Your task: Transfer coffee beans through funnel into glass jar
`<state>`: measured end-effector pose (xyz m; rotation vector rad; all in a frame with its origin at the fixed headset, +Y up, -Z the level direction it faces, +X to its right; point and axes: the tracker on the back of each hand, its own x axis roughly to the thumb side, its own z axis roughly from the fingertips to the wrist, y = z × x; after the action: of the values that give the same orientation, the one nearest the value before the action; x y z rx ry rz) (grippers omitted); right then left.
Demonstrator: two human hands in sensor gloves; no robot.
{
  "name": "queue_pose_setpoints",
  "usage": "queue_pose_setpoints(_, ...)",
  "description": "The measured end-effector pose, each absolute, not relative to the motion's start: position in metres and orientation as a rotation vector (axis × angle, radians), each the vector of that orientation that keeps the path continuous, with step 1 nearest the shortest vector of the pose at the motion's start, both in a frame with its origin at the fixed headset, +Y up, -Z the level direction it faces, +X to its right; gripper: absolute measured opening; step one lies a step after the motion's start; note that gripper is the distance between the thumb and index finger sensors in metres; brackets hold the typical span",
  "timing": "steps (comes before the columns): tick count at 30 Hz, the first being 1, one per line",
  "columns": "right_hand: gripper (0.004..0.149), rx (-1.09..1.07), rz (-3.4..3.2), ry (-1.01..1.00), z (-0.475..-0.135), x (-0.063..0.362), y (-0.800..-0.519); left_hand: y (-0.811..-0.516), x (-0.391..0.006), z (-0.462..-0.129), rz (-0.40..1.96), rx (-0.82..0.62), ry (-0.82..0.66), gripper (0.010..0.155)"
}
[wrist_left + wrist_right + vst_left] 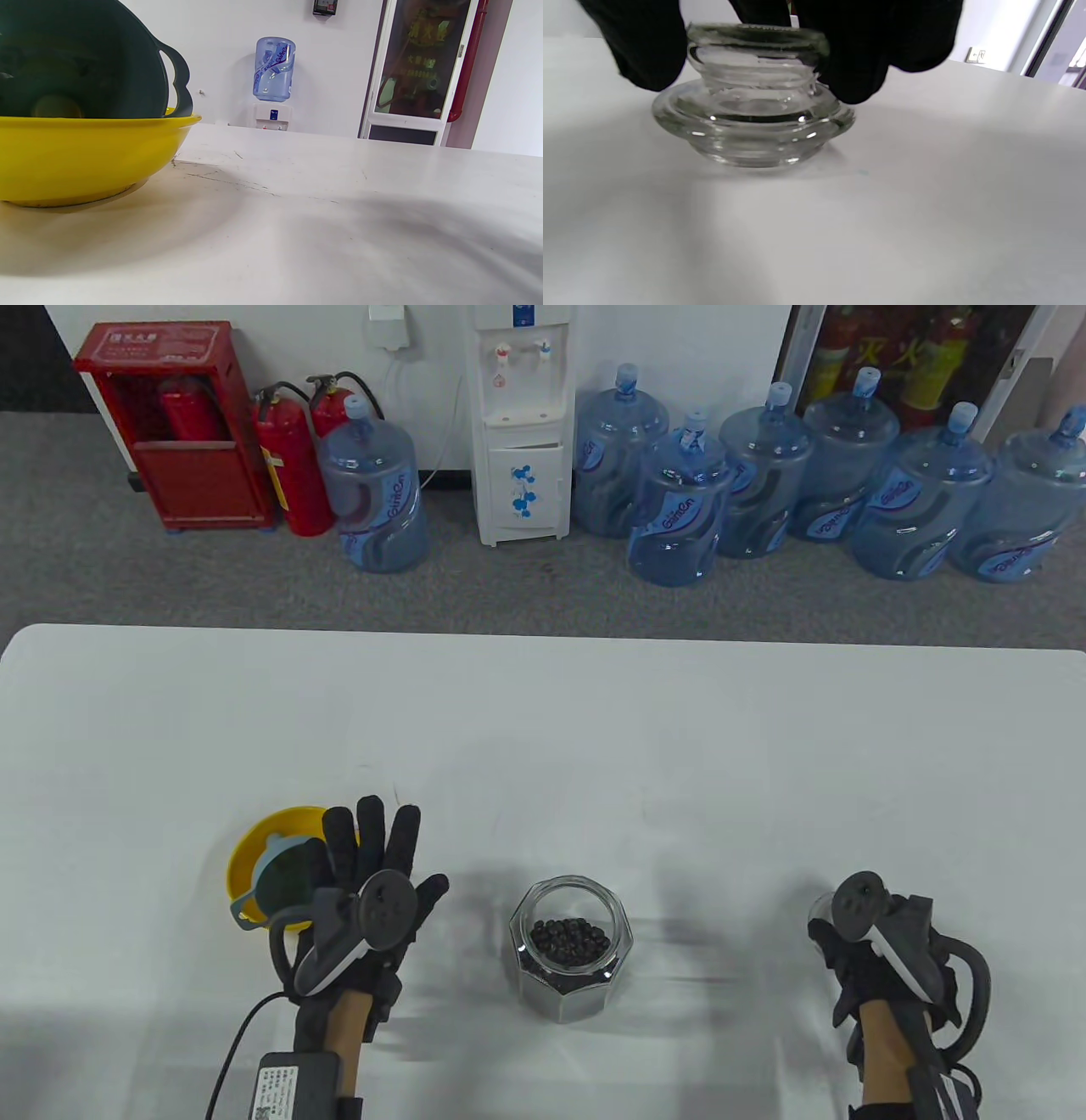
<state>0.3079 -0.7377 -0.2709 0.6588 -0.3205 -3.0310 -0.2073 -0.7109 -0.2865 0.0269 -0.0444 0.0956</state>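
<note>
Table view: jar open, funnel not yet placed

Glass jar, lidless, between the hands, already holds coffee beans. Right hand grips glass lid on table. Left hand, fingers spread, over grey funnel in yellow bowl. Funnel placement pending.

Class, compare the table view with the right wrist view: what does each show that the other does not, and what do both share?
Only the table view shows the glass jar with coffee beans inside, the left hand spread over a grey funnel lying in a yellow bowl, and water bottles on the floor.

Only the right wrist view shows the glass lid clearly, upside down on the table, gloved fingers at its neck.

Both show the white table and the right hand.
</note>
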Motion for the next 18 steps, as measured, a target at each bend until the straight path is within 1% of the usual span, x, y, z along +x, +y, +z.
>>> queue_pose_setpoints(2, 0.081, 0.64, -3.057, -0.248, -0.271, 0.308, -0.739, -0.711, -0.207, -0.287, 0.091, 0.022, -0.046, 0.076)
queue_pose_setpoints(3, 0.083, 0.642, -3.064, -0.219, -0.271, 0.308, -0.739, -0.711, -0.207, -0.287, 0.092, 0.022, -0.047, 0.076)
queue_pose_setpoints(6, 0.087, 0.74, -3.182, -0.042, -0.267, 0.313, -0.736, -0.711, -0.207, -0.287, 0.097, 0.017, -0.047, 0.076)
queue_pose_setpoints(9, 0.085, 0.718, -3.31, 0.083, -0.265, 0.312, -0.722, -0.711, -0.207, -0.287, 0.098, 0.015, -0.051, 0.076)
queue_pose_setpoints(10, 0.084, 0.71, -3.345, 0.09, -0.265, 0.311, -0.717, -0.711, -0.207, -0.287, 0.098, 0.014, -0.051, 0.075)
queue_pose_setpoints(12, 0.081, 0.655, -3.472, 0.062, -0.265, 0.306, -0.701, -0.712, -0.207, -0.287, 0.099, 0.006, -0.052, 0.076)
queue_pose_setpoints(14, 0.079, 0.554, -3.579, 0.046, -0.266, 0.298, -0.682, -0.712, -0.206, -0.287, 0.087, -0.006, -0.054, 0.077)
queue_pose_setpoints(16, 0.077, 0.438, -3.643, 0.055, -0.266, 0.286, -0.663, -0.712, -0.206, -0.287, 0.084, -0.008, -0.056, 0.077)
queue_pose_setpoints(18, 0.076, 0.256, -3.698, 0.025, -0.267, 0.269, -0.64, -0.712, -0.206, -0.287, 0.087, -0.014, -0.053, 0.077)
